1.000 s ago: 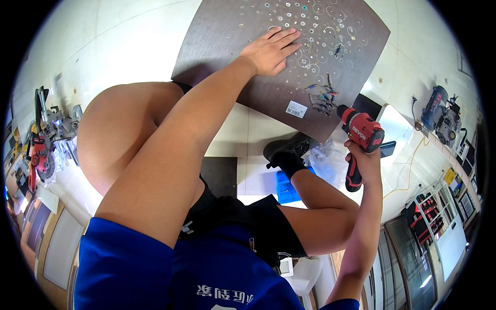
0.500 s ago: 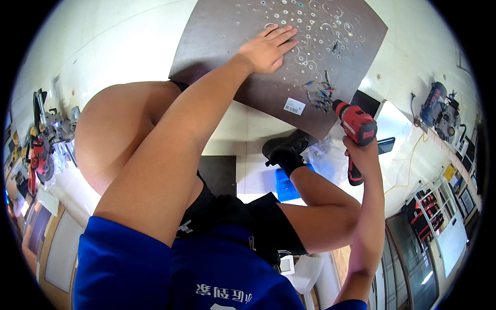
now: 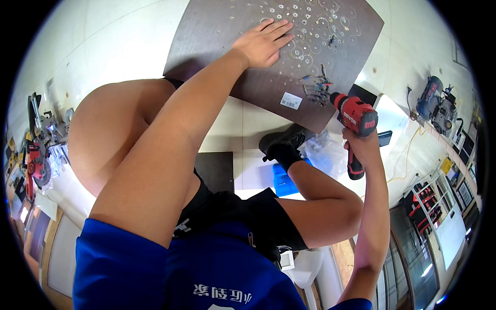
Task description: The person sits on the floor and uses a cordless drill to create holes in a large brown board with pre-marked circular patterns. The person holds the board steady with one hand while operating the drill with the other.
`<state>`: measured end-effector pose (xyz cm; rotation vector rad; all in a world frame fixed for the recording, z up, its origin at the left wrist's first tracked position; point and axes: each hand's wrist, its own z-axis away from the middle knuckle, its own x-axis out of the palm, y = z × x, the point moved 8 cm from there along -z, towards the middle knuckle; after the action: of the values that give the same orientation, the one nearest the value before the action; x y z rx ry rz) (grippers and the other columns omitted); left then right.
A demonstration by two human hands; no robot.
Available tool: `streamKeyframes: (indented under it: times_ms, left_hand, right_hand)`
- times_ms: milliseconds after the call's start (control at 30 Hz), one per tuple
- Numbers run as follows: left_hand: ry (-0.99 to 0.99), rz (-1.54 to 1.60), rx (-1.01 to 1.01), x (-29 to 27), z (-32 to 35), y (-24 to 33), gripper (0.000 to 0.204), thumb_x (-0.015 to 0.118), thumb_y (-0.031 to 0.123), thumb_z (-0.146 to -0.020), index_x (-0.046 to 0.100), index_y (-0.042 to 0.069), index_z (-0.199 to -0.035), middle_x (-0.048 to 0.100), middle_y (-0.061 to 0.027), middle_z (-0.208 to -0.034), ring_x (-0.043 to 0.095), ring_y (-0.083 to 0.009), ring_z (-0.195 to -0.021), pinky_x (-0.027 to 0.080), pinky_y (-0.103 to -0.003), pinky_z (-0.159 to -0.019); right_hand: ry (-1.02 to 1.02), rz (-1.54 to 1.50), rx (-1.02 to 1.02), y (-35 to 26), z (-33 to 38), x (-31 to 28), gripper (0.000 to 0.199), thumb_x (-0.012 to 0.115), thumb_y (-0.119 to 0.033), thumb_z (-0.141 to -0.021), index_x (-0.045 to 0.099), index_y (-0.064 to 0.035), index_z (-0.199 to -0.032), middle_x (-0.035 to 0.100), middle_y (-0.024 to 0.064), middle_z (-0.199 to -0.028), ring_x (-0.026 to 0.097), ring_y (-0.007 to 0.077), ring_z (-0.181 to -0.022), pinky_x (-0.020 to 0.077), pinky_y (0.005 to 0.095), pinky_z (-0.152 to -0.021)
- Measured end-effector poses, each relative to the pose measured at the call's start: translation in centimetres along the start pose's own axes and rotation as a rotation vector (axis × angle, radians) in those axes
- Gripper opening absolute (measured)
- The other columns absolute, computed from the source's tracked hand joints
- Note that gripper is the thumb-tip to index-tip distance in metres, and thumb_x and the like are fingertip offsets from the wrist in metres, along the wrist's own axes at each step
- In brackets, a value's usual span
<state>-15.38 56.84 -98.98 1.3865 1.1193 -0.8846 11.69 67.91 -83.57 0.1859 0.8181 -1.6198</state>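
Observation:
A brown wood-look board (image 3: 206,39) dotted with many holes and ring cuts lies in front of me. My left hand (image 3: 261,45) rests flat on it with the fingers spread, holding nothing. My right hand (image 3: 364,147) is wrapped round the handle of a red and black cordless drill (image 3: 357,116). The drill's nose points left, over the board's near right corner. Beside it on the board lies a cluster of small bits (image 3: 316,92), some with coloured parts. Whether the drill touches them, I cannot tell. A white label (image 3: 291,101) is on the board's near edge.
Below the board are my black shoe (image 3: 281,142), a blue plastic case (image 3: 285,182) and a clear plastic bag (image 3: 326,155). A dark phone (image 3: 385,138) lies right of the drill. Power tools (image 3: 436,106) stand far right; a red saw (image 3: 37,165) stands far left.
The view has shifted slightly, so the board and my left hand sit a little further left and up. Both hands keep the same pose, the right still on the drill.

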Motion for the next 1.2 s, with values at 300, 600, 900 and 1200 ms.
streamKeyframes:
  times_ms: [300, 600, 900, 1200]
  left_hand:
    - [0.017, 0.039, 0.008, -0.2, 0.0, 0.1, 0.057, 0.055, 0.022, -0.093, 0.053, 0.008, -0.148, 0.039, -0.0107, -0.165, 0.03, -0.024, -0.156, 0.025, -0.046, -0.129]
    - [0.01, 0.039, 0.008, 0.0, -0.1, 0.2, 0.058, 0.055, 0.022, -0.093, 0.053, 0.008, -0.149, 0.037, -0.0107, -0.166, 0.029, -0.0243, -0.157, 0.024, -0.046, -0.129]
    - [0.005, 0.03, 0.01, 0.2, -0.1, 0.1, 0.058, 0.054, 0.022, -0.093, 0.052, 0.009, -0.149, 0.037, -0.0108, -0.166, 0.029, -0.0243, -0.157, 0.023, -0.046, -0.129]
    - [-0.011, 0.026, 0.011, 0.1, -0.2, 0.1, 0.058, 0.054, 0.022, -0.093, 0.052, 0.008, -0.149, 0.036, -0.0108, -0.166, 0.029, -0.0242, -0.157, 0.023, -0.046, -0.129]
  right_hand:
    - [0.01, 0.009, -0.024, 0.9, 0.1, -0.4, 0.031, 0.07, -0.009, -0.085, 0.063, 0.0011, -0.114, 0.069, 0.0074, -0.086, 0.067, 0.0167, -0.061, 0.054, 0.0309, -0.057]
    - [0.056, -0.09, -0.084, 1.6, 0.8, -1.2, 0.029, 0.072, -0.001, -0.085, 0.063, -0.0002, -0.113, 0.069, 0.0062, -0.09, 0.064, 0.0135, -0.061, 0.054, 0.0287, -0.056]
    - [0.06, -0.12, -0.103, 2.8, 1.2, -0.7, 0.022, 0.071, -0.006, -0.086, 0.068, 0.0005, -0.106, 0.068, 0.0055, -0.084, 0.066, 0.0144, -0.06, 0.054, 0.0297, -0.057]
    - [0.027, -0.071, -0.082, 3.0, 0.5, -0.4, 0.024, 0.07, -0.006, -0.086, 0.067, 0.0007, -0.109, 0.068, 0.0052, -0.085, 0.065, 0.0144, -0.06, 0.0538, 0.0302, -0.057]
